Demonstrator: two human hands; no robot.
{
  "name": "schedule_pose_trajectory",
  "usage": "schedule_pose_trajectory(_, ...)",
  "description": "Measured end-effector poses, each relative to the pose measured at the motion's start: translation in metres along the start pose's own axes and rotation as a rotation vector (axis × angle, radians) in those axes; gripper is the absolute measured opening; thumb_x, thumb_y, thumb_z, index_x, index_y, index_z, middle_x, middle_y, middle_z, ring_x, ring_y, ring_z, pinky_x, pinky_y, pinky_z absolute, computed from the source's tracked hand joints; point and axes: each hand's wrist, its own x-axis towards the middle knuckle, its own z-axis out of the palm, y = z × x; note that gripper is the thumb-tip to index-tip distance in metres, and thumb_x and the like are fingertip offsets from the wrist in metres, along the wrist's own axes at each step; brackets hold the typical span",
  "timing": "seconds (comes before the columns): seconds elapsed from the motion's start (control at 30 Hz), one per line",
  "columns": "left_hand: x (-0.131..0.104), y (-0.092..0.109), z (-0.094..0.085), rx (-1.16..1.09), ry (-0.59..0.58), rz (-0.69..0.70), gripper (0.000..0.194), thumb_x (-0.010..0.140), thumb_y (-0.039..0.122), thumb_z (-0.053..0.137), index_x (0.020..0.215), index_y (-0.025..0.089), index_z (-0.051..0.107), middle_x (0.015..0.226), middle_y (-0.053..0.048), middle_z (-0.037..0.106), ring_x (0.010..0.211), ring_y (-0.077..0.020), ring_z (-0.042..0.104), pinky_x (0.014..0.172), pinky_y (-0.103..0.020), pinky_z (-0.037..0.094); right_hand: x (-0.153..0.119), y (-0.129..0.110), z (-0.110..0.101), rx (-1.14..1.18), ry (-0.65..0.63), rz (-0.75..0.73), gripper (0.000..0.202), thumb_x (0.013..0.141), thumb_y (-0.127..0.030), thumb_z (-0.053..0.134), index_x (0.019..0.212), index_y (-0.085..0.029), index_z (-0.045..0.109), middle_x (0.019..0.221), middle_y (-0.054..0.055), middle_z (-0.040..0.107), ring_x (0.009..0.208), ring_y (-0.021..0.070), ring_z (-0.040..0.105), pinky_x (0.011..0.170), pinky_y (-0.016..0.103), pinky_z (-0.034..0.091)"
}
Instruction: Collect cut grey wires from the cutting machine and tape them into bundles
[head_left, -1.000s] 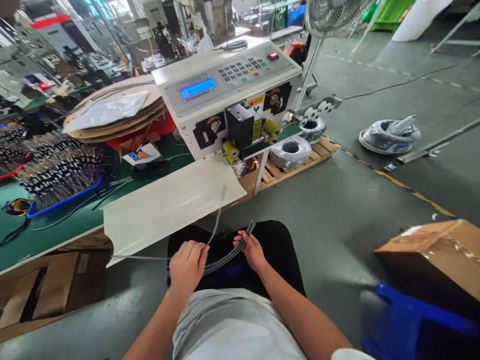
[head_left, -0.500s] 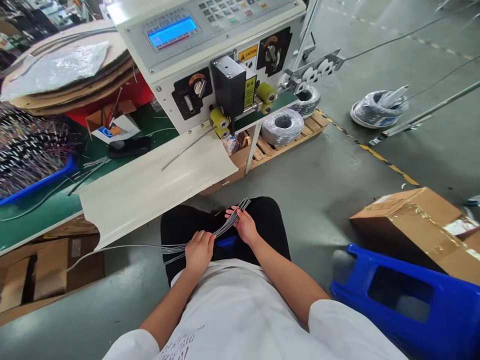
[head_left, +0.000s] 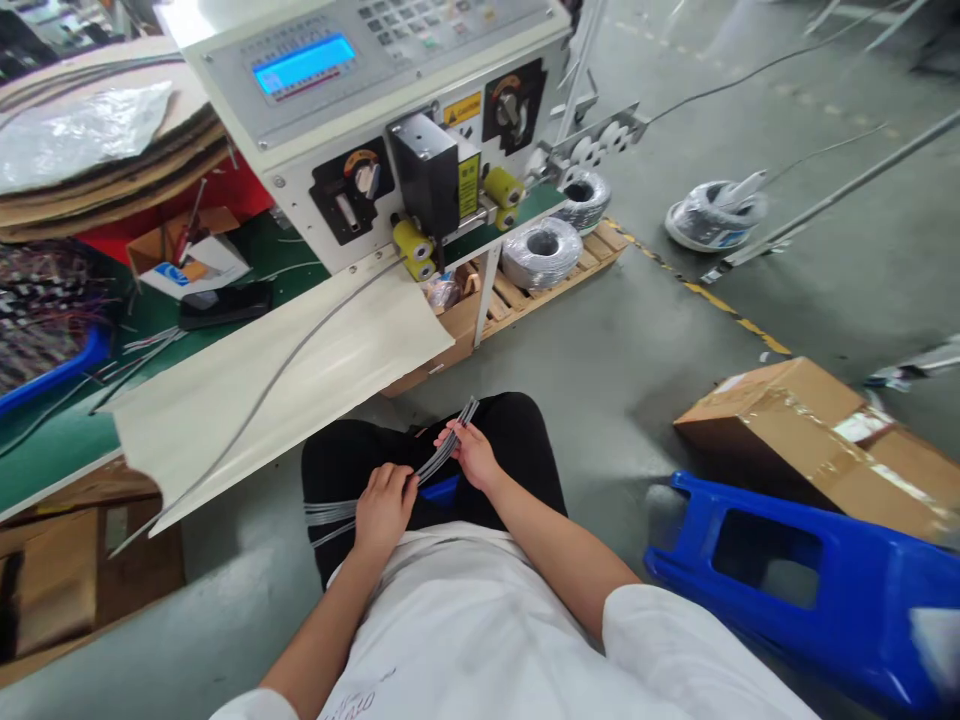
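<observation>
A bundle of grey cables lies across my lap, held in both hands. My left hand is closed over its middle, and the cable lengths stick out to the left over my thigh. Nearer the cut ends, my right hand grips the bundle, its fingers wrapped round it. Ahead, a cable-cutting machine with a lit blue display stands on the bench. From its yellow rollers one long grey cable runs down the cream chute, its free end past the chute's lower edge.
On the green bench at left are a blue tray of wires, a small open box and a dark phone-like object. Cable coils sit on a pallet. At right are a blue plastic stool and a cardboard box.
The cable from the rollers has grown from a short piece to a long one down the chute. The view has shifted a little right; both hands keep hold of the bundle.
</observation>
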Motion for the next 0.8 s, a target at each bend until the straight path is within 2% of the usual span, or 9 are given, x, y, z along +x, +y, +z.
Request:
schedule_pose_trajectory(0.1,-0.005,-0.011,-0.002,0.001,-0.057,-0.019,0.034,0.099,0.042,0.036,0.116,0.023,0.058,0.11,-0.006,0.065,0.105,-0.0218,0.059,0.085,-0.032,0.047,0.0,0.001,0.0,0.041,0.018,0.012,0.032,0.079,-0.046,0.07,0.092,-0.019,0.06,0.076,0.002,0.071,0.075,0.0217,0.071,0.069,0.035,0.053)
schedule_pose_trajectory(0.23,-0.005,-0.021,0.0,0.004,-0.213,-0.038,0.039,0.099,0.045,0.029,0.123,0.026,0.054,0.115,-0.004,0.066,0.1,-0.0209,0.065,0.073,-0.03,0.048,0.001,0.001,-0.002,0.102,0.008,-0.005,0.029,0.082,-0.044,0.067,0.091,-0.018,0.059,0.079,0.004,0.072,0.083,0.0239,0.072,0.079,0.04,0.054)
schedule_pose_trajectory(0.37,-0.003,-0.013,0.003,0.041,-0.336,-0.005,0.044,0.1,0.043,0.022,0.128,0.027,0.053,0.119,-0.004,0.067,0.095,-0.0204,0.068,0.065,-0.029,0.047,0.0,0.001,-0.004,0.148,-0.017,-0.015,0.029,0.082,-0.044,0.067,0.091,-0.018,0.058,0.083,0.007,0.073,0.088,0.0252,0.072,0.087,0.044,0.052)
schedule_pose_trajectory(0.53,0.003,-0.005,0.009,0.047,-0.375,0.053,0.046,0.099,0.039,0.025,0.132,0.021,0.053,0.125,-0.009,0.065,0.108,-0.0225,0.065,0.075,-0.031,0.051,-0.003,-0.001,-0.005,0.155,-0.022,-0.013,0.035,0.077,-0.046,0.072,0.092,-0.017,0.058,0.077,0.004,0.069,0.078,0.0243,0.071,0.081,0.043,0.053)
schedule_pose_trajectory(0.63,0.012,-0.004,0.0,-0.004,-0.257,0.109,0.045,0.099,0.039,0.03,0.133,0.021,0.053,0.12,-0.008,0.067,0.107,-0.0213,0.065,0.077,-0.031,0.053,-0.003,-0.004,-0.003,0.132,0.003,-0.007,0.039,0.075,-0.049,0.074,0.09,-0.017,0.058,0.074,0.002,0.067,0.075,0.023,0.071,0.079,0.041,0.054)
schedule_pose_trajectory(0.7,0.02,-0.002,-0.018,-0.05,-0.072,0.197,0.04,0.098,0.037,0.035,0.13,0.024,0.056,0.115,-0.007,0.068,0.103,-0.0192,0.066,0.081,-0.031,0.053,-0.004,-0.006,-0.001,0.11,0.004,-0.005,0.04,0.074,-0.051,0.075,0.09,-0.018,0.059,0.074,0.002,0.066,0.074,0.0221,0.07,0.078,0.04,0.054)
schedule_pose_trajectory(0.8,0.035,0.003,-0.058,-0.089,0.237,0.358,0.032,0.094,0.027,0.046,0.123,0.028,0.06,0.107,-0.004,0.07,0.096,-0.0168,0.066,0.086,-0.029,0.052,-0.007,-0.007,0.001,0.081,-0.016,-0.014,0.04,0.074,-0.052,0.075,0.09,-0.019,0.06,0.074,0.001,0.066,0.075,0.0215,0.069,0.077,0.038,0.053)
